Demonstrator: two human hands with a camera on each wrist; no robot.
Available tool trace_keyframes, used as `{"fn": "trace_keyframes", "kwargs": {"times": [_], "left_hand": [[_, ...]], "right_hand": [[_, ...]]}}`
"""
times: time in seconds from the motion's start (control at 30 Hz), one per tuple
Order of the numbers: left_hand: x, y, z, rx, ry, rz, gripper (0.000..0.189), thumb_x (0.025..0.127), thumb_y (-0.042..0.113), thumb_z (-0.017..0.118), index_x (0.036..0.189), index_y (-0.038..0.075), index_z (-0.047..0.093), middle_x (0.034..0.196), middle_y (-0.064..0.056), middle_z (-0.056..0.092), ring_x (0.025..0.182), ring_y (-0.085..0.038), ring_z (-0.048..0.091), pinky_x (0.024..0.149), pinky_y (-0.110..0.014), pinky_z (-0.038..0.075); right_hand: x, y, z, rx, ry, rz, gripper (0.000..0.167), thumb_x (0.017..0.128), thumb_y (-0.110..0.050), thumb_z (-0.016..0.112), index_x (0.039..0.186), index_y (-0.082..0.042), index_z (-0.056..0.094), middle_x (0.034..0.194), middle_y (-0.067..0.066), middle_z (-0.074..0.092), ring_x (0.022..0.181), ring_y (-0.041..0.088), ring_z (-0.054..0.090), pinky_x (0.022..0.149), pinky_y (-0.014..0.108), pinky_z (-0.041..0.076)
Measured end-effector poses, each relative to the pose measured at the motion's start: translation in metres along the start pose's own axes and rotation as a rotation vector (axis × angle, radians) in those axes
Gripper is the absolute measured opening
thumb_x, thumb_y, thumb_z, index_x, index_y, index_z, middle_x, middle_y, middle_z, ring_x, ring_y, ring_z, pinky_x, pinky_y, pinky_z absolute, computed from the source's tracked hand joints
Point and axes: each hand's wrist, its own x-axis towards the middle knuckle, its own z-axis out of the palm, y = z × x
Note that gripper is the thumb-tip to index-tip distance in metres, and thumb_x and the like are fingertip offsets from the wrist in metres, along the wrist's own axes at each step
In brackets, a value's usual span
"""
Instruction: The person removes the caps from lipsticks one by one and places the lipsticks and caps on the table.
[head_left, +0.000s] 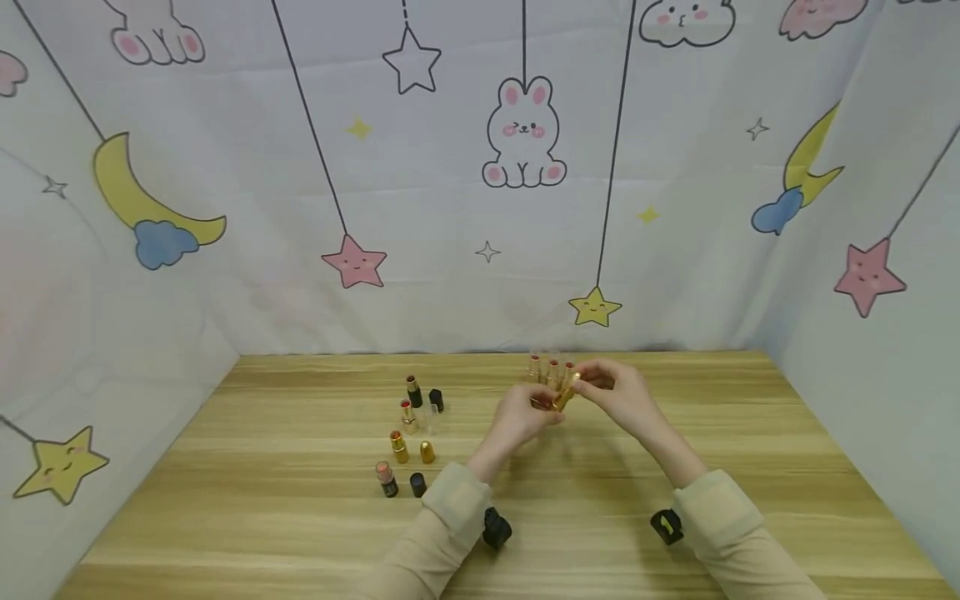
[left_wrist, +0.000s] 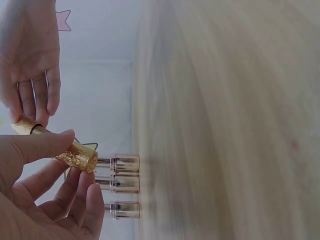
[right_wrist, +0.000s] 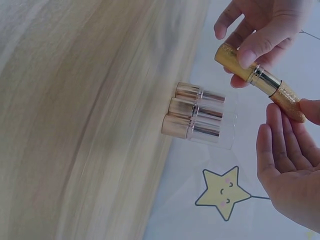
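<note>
My left hand point(head_left: 519, 417) grips the base of a gold lipstick tube point(right_wrist: 230, 59) between thumb and fingers. The thumb and fingertips of my right hand point(head_left: 621, 402) pinch its rounded gold cap point(right_wrist: 289, 102). A bare metallic band shows between cap and base, with the cap's open end around the far part of that band. The tube is tilted and held off the table. Just behind the hands, three rose-gold lipsticks point(right_wrist: 176, 126) with clear caps stand upright in a close group; in the head view the hands partly hide them.
On the wooden table point(head_left: 262, 500) at left stand four-odd rows: a black lipstick point(head_left: 415, 395) and cap point(head_left: 437, 402), a rose-gold lipstick point(head_left: 408, 419) and clear cap point(head_left: 432, 419), a gold lipstick point(head_left: 399, 448) and cap point(head_left: 427, 452), a coral lipstick point(head_left: 387, 481) and black cap point(head_left: 417, 484).
</note>
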Motion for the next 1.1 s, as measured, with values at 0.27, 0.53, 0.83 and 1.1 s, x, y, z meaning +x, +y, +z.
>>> {"fn": "trace_keyframes", "kwargs": {"times": [0.27, 0.53, 0.83, 1.1], "left_hand": [[0.002, -0.01, -0.006, 0.005, 0.019, -0.002, 0.024, 0.079, 0.006, 0.076, 0.103, 0.004, 0.072, 0.095, -0.011, 0.071, 0.082, -0.018, 0.063, 0.065, -0.026, 0.051], [0.002, -0.012, -0.018, 0.048, 0.062, -0.028, 0.029, 0.079, 0.006, 0.076, 0.107, 0.004, 0.071, 0.099, -0.011, 0.071, 0.087, -0.022, 0.066, 0.074, -0.033, 0.054], [0.003, -0.015, -0.023, 0.147, 0.145, 0.013, 0.024, 0.08, 0.005, 0.074, 0.103, 0.003, 0.072, 0.095, -0.01, 0.072, 0.086, -0.021, 0.066, 0.076, -0.034, 0.054], [0.006, -0.023, -0.028, 0.207, 0.204, 0.049, 0.015, 0.076, -0.001, 0.07, 0.091, 0.001, 0.073, 0.088, -0.012, 0.071, 0.082, -0.023, 0.064, 0.072, -0.034, 0.053]], "right_hand": [[0.004, -0.001, 0.004, 0.027, 0.021, -0.02, 0.028, 0.092, -0.018, 0.065, 0.114, -0.001, 0.065, 0.104, 0.017, 0.069, 0.088, 0.018, 0.065, 0.075, 0.022, 0.052], [0.008, -0.003, 0.005, 0.04, 0.019, -0.011, 0.028, 0.093, -0.018, 0.064, 0.117, -0.003, 0.064, 0.107, 0.017, 0.068, 0.094, 0.026, 0.066, 0.075, 0.023, 0.051], [0.013, -0.001, 0.013, 0.003, 0.004, -0.026, 0.029, 0.092, -0.013, 0.063, 0.12, -0.004, 0.064, 0.107, 0.016, 0.069, 0.092, 0.026, 0.067, 0.073, 0.024, 0.052], [0.021, 0.003, 0.031, -0.075, -0.054, -0.038, 0.024, 0.09, -0.009, 0.064, 0.113, -0.001, 0.066, 0.101, 0.016, 0.071, 0.086, 0.024, 0.067, 0.072, 0.03, 0.054]]}}
